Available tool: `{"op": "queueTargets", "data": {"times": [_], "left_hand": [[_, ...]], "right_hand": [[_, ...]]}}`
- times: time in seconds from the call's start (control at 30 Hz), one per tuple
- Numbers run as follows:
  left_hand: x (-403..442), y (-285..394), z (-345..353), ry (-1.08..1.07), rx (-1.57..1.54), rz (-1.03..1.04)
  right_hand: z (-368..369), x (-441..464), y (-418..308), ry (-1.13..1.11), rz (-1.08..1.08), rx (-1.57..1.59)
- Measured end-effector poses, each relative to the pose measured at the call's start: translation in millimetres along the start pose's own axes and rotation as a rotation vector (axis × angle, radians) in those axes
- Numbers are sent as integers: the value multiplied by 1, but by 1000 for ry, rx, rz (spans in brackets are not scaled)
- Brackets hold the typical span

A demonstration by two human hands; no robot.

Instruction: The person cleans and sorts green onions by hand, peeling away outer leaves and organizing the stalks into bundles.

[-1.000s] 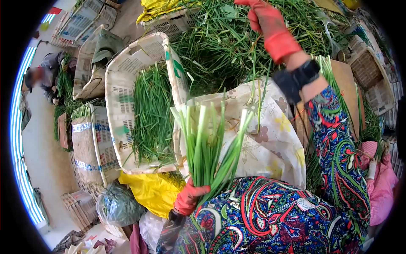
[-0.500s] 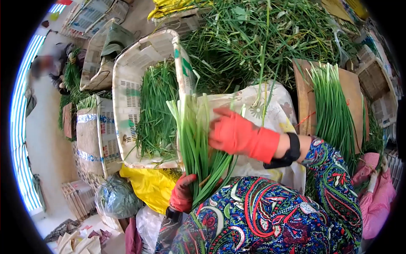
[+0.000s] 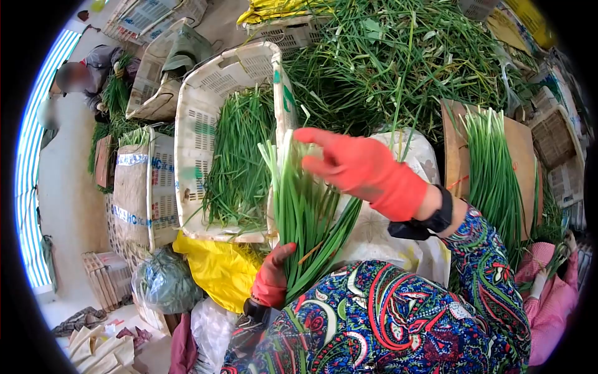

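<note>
A bunch of garlic chives (image 3: 298,218) stands upright before me, pale stalk ends up and green leaves spreading down towards my lap. My left hand (image 3: 270,278), in a red rubber glove, is closed round its lower left side; some of its fingers are hidden behind the leaves. Over the top right of the bunch is my right hand (image 3: 364,171), also red-gloved. Its fingers are apart and stretched left, close to the pale ends; whether they touch the stalks I cannot tell. A white plastic basket (image 3: 182,134) with more chives inside stands just left of the bunch.
A large heap of loose chives (image 3: 405,68) lies at the back. To the right, another chive bunch (image 3: 495,165) rests on a brown board (image 3: 456,134). A yellow sack (image 3: 218,271) and a stuffed plastic bag (image 3: 167,280) are at lower left. A co-worker (image 3: 99,68) handles greens far left.
My right hand has shifted right and slightly up, with its fingers more stretched out over the stalk ends. My left hand keeps its hold on the bunch. The whole view has moved slightly.
</note>
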State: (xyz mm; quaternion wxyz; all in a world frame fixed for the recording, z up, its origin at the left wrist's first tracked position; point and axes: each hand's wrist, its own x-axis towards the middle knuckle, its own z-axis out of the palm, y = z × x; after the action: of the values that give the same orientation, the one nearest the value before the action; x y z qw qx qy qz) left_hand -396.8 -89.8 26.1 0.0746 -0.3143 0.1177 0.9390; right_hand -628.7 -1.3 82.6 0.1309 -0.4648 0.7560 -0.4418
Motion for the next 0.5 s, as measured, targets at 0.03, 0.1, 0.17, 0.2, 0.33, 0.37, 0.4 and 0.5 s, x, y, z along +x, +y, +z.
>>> {"op": "queueTargets", "data": {"times": [0.03,0.1,0.17,0.2,0.33,0.37,0.4,0.5], "left_hand": [[0,-1,-3,13,58,37],[0,-2,-1,40,171,122],[-4,-4,1,69,189,184],[-5,-5,-4,90,204,198],[-5,-6,-13,143,298,232],[-4,-6,-12,154,332,251],[-4,-6,-3,130,278,240],[-5,-7,-2,114,114,241]], "right_hand": [[15,2,11,-2,-28,-172],[24,2,16,-115,90,-344],[25,-2,17,-132,180,-345],[27,-4,16,-145,227,-343],[27,-9,16,-47,143,-308],[28,-11,17,-40,148,-305],[30,-13,19,-32,152,-300],[36,-24,21,-102,224,-326]]}}
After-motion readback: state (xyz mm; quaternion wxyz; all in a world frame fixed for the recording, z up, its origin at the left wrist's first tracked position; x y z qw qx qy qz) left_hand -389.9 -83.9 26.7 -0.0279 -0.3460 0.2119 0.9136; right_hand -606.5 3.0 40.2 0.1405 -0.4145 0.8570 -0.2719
